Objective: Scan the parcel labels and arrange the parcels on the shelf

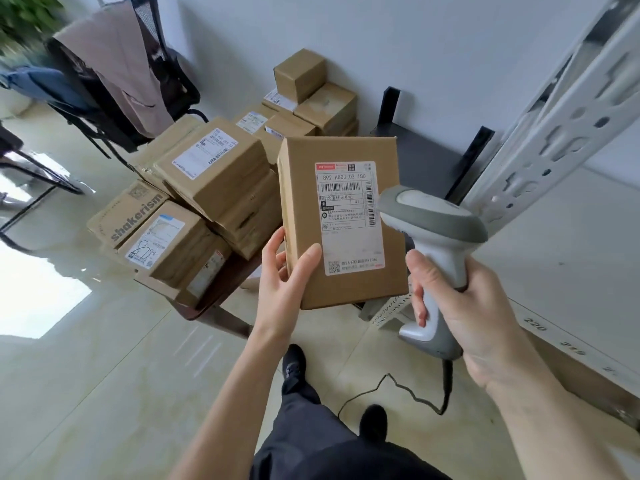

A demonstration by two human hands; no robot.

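Left hand grasping box, right hand clenched round scanner — best tilted squarely toward label at centre frame.

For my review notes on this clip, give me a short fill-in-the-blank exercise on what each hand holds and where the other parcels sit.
1. The left hand holds a cardboard parcel with its ____ facing the camera.
2. The right hand grips the handle of a grey and white ____.
3. The scanner has its head beside the label's ____ edge.
4. The other parcels are piled on a low ____.

Missing words: label; scanner; right; table
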